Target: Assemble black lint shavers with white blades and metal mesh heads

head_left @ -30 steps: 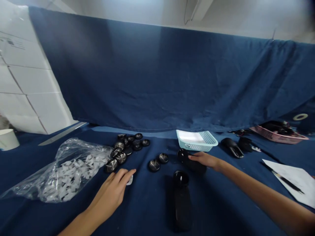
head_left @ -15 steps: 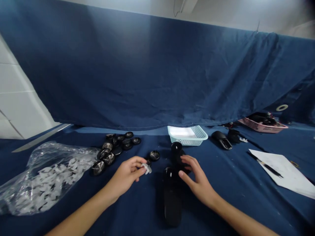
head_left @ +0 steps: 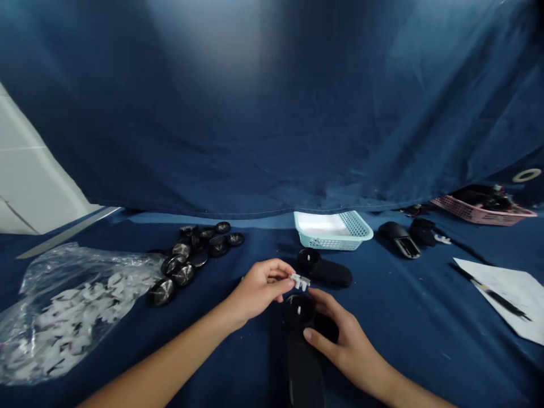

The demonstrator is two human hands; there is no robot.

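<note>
Between the thumb and fingers of my left hand [head_left: 261, 289] is a small white plastic clip [head_left: 301, 281] with short prongs. It hovers just above a black plastic housing [head_left: 304, 362], which has a round cup-shaped end with a white peg inside. My right hand [head_left: 340, 337] curls around the right side of that cup end, thumb on its near edge and fingers behind. Just beyond the clip lies a second black housing [head_left: 334, 273] of the same shape, its cup facing up.
On the left, a clear plastic bag [head_left: 85, 317] holds many white clips. Several round black caps [head_left: 182, 275] are piled beside it. Farther back stand a light blue basket [head_left: 334, 242] and a pink basket [head_left: 484, 211]. A black pen [head_left: 508, 305] lies on white paper [head_left: 521, 283] at right.
My left hand has carried the clip rightward to above the near housing. My right hand has left the far housing and come nearer, onto the near one. The view has tilted down.
</note>
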